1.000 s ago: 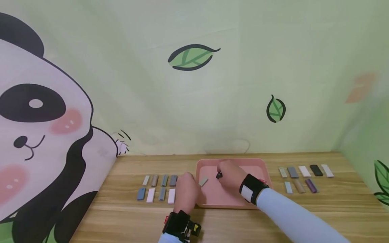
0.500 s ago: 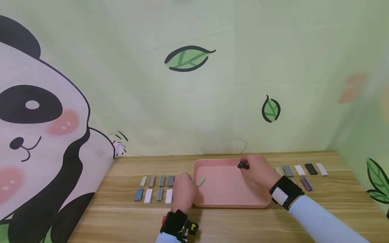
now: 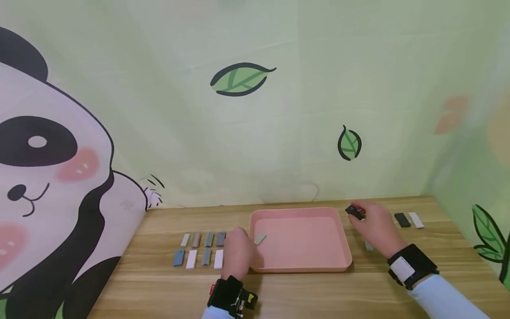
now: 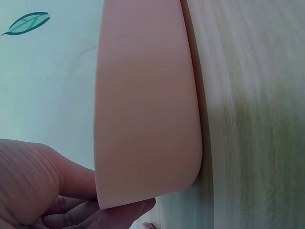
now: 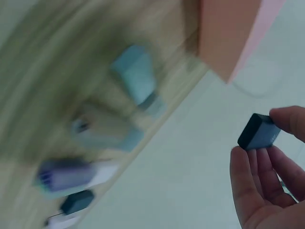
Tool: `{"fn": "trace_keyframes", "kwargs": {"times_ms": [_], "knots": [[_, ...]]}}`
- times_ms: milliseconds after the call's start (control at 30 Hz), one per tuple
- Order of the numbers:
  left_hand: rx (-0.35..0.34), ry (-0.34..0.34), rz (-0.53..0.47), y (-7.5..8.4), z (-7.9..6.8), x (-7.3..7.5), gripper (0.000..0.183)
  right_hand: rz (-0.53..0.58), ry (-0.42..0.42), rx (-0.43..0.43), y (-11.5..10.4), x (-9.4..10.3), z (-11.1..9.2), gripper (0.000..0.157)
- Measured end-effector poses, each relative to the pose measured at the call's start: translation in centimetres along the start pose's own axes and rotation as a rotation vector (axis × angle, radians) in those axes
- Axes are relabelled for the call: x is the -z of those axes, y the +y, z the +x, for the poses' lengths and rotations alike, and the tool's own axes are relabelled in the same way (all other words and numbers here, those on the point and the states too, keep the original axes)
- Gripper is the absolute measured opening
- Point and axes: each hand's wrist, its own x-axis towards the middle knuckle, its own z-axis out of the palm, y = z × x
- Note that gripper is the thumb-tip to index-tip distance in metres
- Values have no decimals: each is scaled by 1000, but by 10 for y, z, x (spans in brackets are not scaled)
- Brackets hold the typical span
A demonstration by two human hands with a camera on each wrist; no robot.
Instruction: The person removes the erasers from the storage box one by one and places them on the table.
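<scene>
The pink tray [image 3: 300, 239] lies on the wooden table with one pale grey block [image 3: 260, 239] inside near its left wall. My left hand [image 3: 237, 252] holds the tray's left side; in the left wrist view, its thumb and fingers grip the end wall [image 4: 147, 143] at the rim. Beyond the tray's right rim, my right hand [image 3: 376, 226] pinches a small black rectangular block [image 3: 354, 212] between thumb and fingertips. The right wrist view shows this black block [image 5: 259, 132] raised, apart from the tray. In the head view the right hand hides part of the block group beneath it.
Left of the tray sit two rows of small blocks, among them a blue block [image 3: 179, 258] and a white block [image 3: 191, 259]. At right lie another black block [image 3: 402, 220], a white block [image 3: 416, 220] and a purple block [image 5: 66, 176]. A printed backdrop [image 3: 255, 146] stands behind.
My right hand has moved right, from over the tray to beyond its right rim, carrying the black block. My left hand keeps its place on the tray; the head view has shifted slightly.
</scene>
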Motion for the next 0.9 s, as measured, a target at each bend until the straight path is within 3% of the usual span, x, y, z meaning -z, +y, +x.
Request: {"fn": "trace_keyframes", "kwargs": {"times_ms": [267, 333, 567, 767, 900], "knots": [[-6, 0, -19, 1, -2, 0, 9, -32, 244, -3, 47, 19, -20, 34], [-7, 1, -19, 2, -2, 0, 9, -31, 267, -35, 59, 24, -26, 33], [-6, 0, -3, 4, -2, 1, 13, -65, 189, -210, 98, 37, -47, 39], [-6, 24, 9, 2, 0, 0, 7, -107, 131, -285, 115, 36, -53, 39], [-6, 28, 0, 1, 0, -1, 6, -120, 142, -293, 117, 33, -54, 40]]}}
